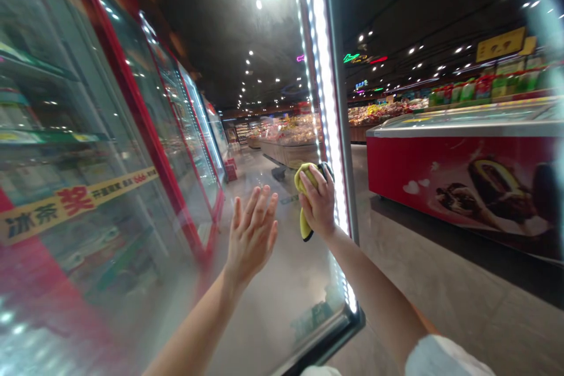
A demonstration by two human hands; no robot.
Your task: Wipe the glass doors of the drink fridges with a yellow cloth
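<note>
A glass door (282, 282) with a bright strip of lights along its right edge stands open in front of me. My right hand (321, 200) grips a yellow-green cloth (307, 179) with dark edging and presses it on the glass near the lit edge. Part of the cloth hangs below the fingers. To the left, my left hand (253, 232) is held up with its fingers stretched out and nothing in it. It is at or very near the glass; whether it touches, I cannot tell.
Red-framed glass coolers (132, 94) with stocked shelves line the left side, one bearing a yellow printed strip (79, 202). On the right stands a red chest freezer (414, 170), with packaged goods behind it. Tiled floor (396, 270) runs between, and produce displays (286, 144) are farther back.
</note>
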